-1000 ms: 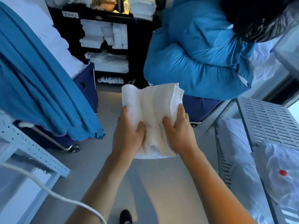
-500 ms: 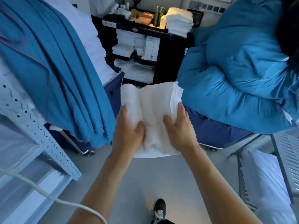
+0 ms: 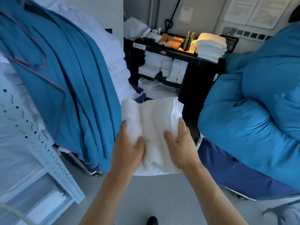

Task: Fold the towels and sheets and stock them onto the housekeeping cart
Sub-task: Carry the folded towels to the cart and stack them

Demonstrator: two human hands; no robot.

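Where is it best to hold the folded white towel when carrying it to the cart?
Probably by its near short end, from both sides, as the left hand and right hand do now: thumbs on top, fingers beneath the folded white towel to support its limp layers.

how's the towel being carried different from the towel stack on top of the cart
The carried towel is gripped from both sides by the left hand and right hand; the towel stack rests untouched on the cart. The carried towel is one rumpled folded bundle; the towel stack is several neat layers. The carried towel looks cool white, the stack warmly lit. Both are white and folded.
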